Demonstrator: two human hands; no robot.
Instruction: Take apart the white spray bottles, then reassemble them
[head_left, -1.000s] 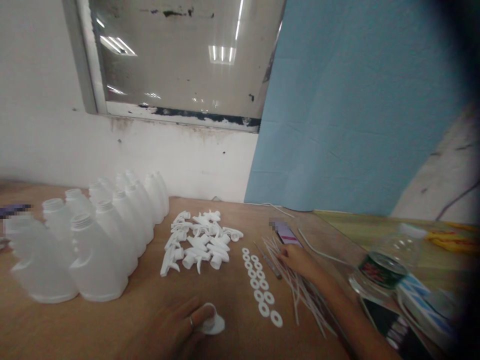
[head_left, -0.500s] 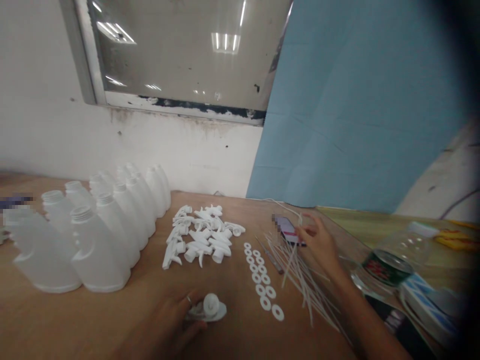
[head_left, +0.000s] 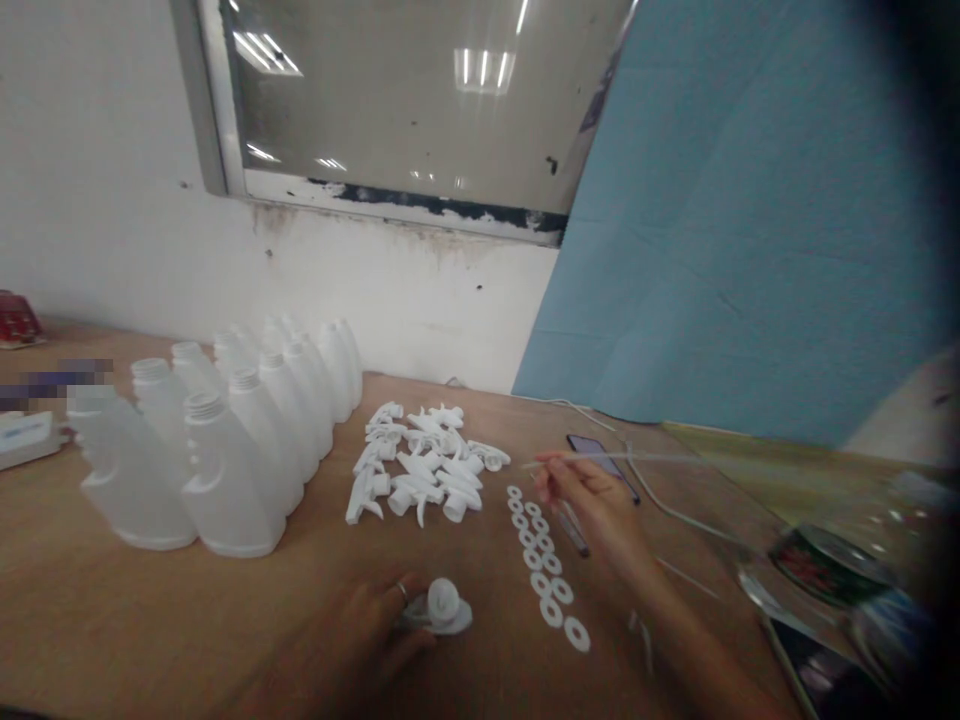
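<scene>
The right hand (head_left: 589, 497), fingers pinched on a thin translucent tube (head_left: 660, 457), risked scattering flat white rings (head_left: 541, 573) if lowered; the left hand (head_left: 375, 622) gripped a white plastic sprayer (head_left: 444, 601).

From my left fingers (head_left: 391, 600), I could slide toward eleven o'clock along the counter (head_left: 321, 540), between the bottles (head_left: 234, 500) crowding ten and the spray heads (head_left: 461, 490) spread at twelve. Toward three, the white rings (head_left: 551, 602) lie in my way, and past them my right forearm (head_left: 667, 600) crosses.
</scene>
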